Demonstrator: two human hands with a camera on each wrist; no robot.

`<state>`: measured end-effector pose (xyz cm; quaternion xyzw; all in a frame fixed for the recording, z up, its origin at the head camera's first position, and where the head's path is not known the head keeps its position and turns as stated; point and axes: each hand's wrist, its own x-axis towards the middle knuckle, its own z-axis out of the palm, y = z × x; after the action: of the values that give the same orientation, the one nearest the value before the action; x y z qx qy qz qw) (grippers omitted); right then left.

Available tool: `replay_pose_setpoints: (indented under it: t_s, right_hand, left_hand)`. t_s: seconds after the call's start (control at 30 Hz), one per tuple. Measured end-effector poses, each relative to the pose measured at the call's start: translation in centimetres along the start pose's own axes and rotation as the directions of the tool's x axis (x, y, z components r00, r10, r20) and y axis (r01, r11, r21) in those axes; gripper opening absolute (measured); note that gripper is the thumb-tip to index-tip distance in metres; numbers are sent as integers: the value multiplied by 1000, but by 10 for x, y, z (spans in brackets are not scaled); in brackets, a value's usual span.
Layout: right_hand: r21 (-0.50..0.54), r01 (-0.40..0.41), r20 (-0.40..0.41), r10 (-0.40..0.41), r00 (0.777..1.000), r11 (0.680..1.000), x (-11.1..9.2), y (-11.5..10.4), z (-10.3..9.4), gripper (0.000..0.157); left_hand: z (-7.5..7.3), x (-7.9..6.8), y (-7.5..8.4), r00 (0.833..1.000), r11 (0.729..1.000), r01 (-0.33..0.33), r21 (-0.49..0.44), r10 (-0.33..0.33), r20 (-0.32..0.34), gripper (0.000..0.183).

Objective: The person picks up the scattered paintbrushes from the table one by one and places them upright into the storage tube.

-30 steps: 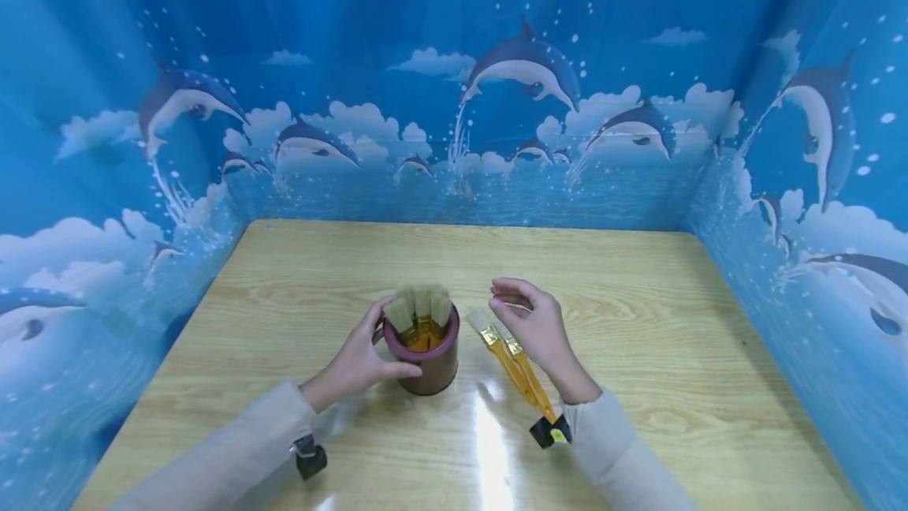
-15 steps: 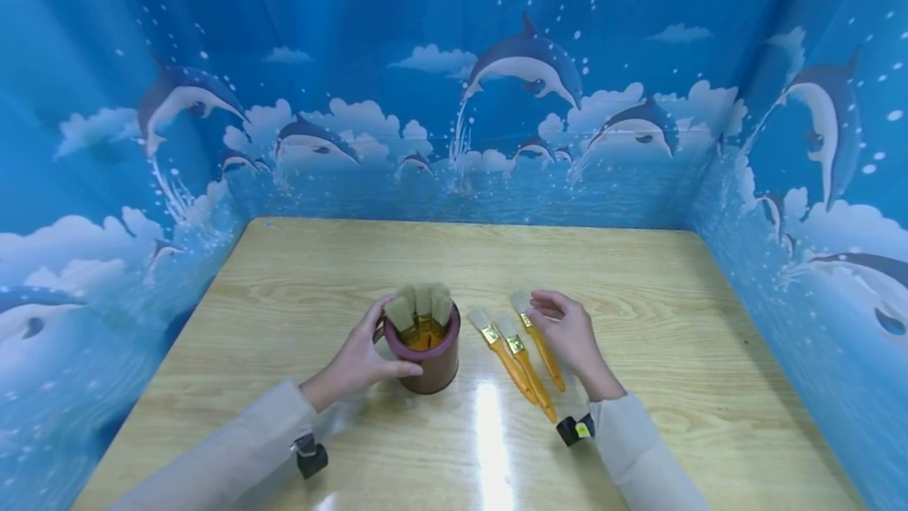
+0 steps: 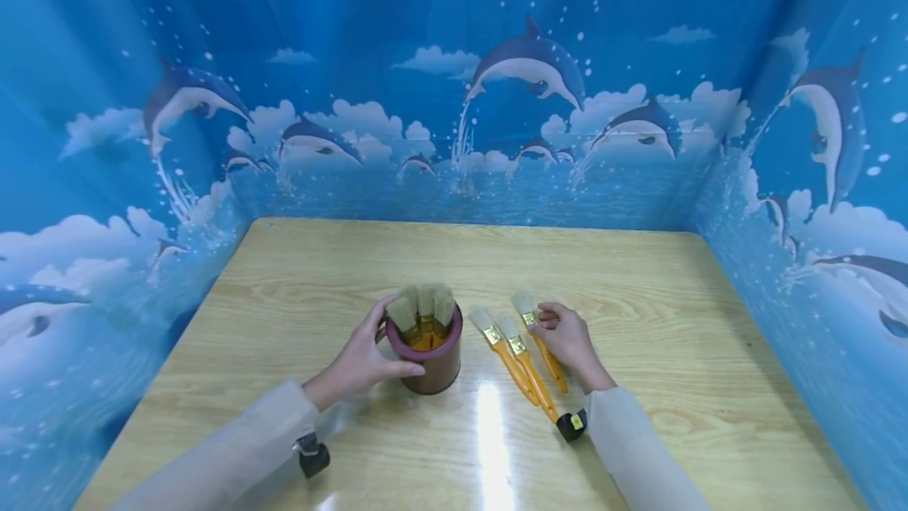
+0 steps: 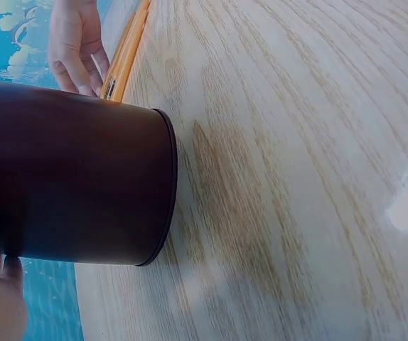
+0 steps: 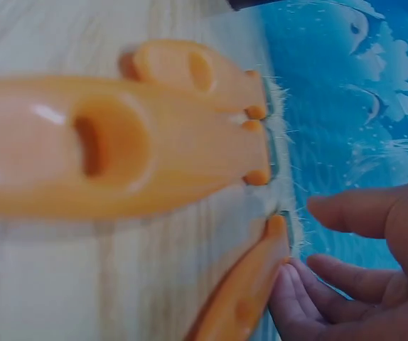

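A brown cylindrical pot point(image 3: 434, 373) with a purple rim stands upright on the table, holding several bristle paintbrushes point(image 3: 424, 304), bristles up. My left hand point(image 3: 360, 359) grips it from the left side, thumb across the front. To its right lie two flat paintbrushes with orange handles, the left paintbrush point(image 3: 512, 367) and the middle paintbrush point(image 3: 536, 385), partly overlapping. My right hand point(image 3: 567, 340) is beside the rightmost paintbrush point(image 3: 552, 361). In the right wrist view, lower fingers point(image 5: 283, 298) touch that brush near its ferrule, while the thumb and forefinger stay spread apart.
The pale wood-grain table point(image 3: 340, 259) reaches back to a blue dolphin-print curtain point(image 3: 383, 61), which also borders it on the left and right. Light reflects off the table point(image 3: 491, 440) in front of the brushes.
My right hand has moved right, off the two overlapping brushes, then down towards the rightmost brush, which came into view. The left hand and the pot have stayed in place.
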<state>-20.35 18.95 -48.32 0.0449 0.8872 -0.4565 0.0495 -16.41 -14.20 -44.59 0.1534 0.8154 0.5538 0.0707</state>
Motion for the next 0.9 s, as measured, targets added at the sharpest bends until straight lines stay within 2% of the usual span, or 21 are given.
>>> replay_pose_setpoints:
  t_s: [0.2,0.33,0.6,0.9]
  right_hand:
    - [-111,9,-5,-9,1000,994,6,0,3,48]
    - [-156,13,-6,-14,1000,988,8,0,3,41]
    - [-173,27,11,-26,1000,985,11,0,2,28]
    - [-174,56,1,-57,998,983,10,2,1,18]
  left_hand:
    - [0,0,0,1000,1000,7,0,-7,1,110]
    - [0,-1,1,1000,1000,9,-6,-9,6,111]
    - [0,-1,3,1000,1000,20,-19,-20,11,111]
    - [0,-1,1,1000,1000,-2,-17,3,12,109]
